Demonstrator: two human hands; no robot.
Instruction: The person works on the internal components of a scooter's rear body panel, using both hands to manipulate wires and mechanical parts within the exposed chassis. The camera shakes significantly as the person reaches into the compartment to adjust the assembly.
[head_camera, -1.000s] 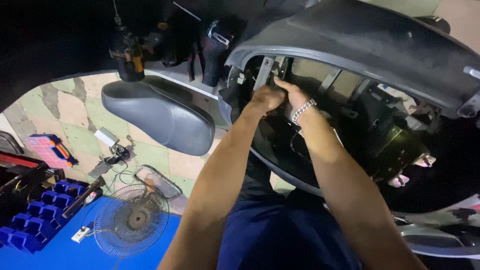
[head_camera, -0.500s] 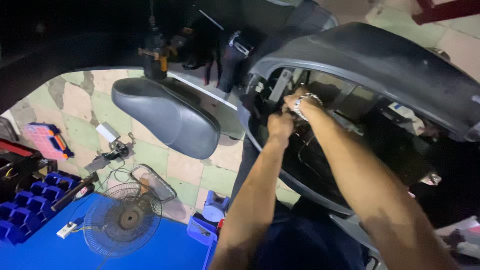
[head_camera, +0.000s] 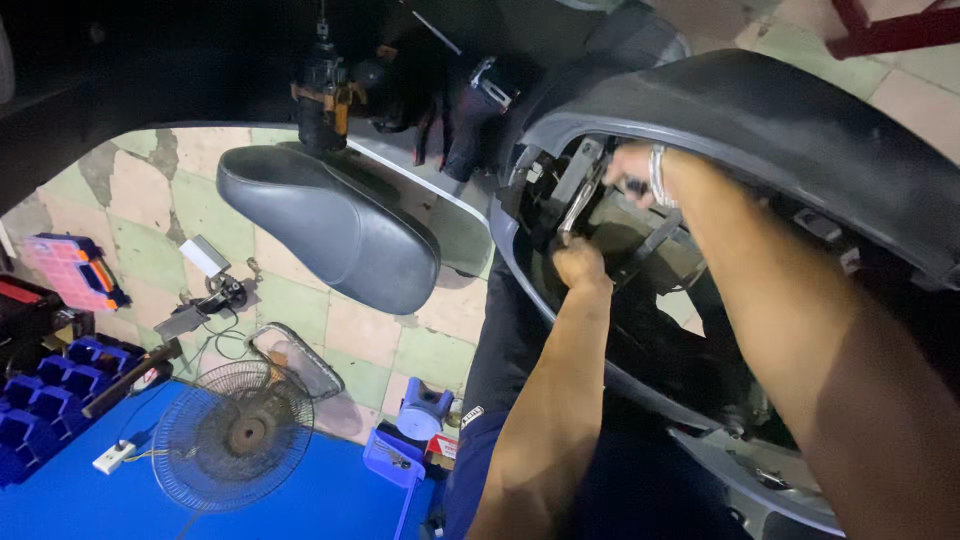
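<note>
Two hands deeper inside scooter body (head_camera: 760, 110) than before, left hand (head_camera: 580, 265) clenched on wrench (head_camera: 578, 205), right hand (head_camera: 630, 168) grip unclear, blue bins (head_camera: 50, 385) contents unreadable.

The floor (head_camera: 140, 190) is laid with large square tiles in pale green and pinkish beige, worn and stained, with dark grout lines; it shows at the far left and again at the top right corner. A blue mat (head_camera: 300, 500) covers the near left part of the floor. On it lies a round wire-guard fan (head_camera: 232, 435), face up, with a white power strip (head_camera: 113, 457) just beside it. Blue storage bins (head_camera: 50, 395) are stacked at the left edge, and a pink and blue parts case (head_camera: 75, 270) lies farther off on the tiles. The far top is in deep shadow; light falls mostly on the tiles at left.
</note>
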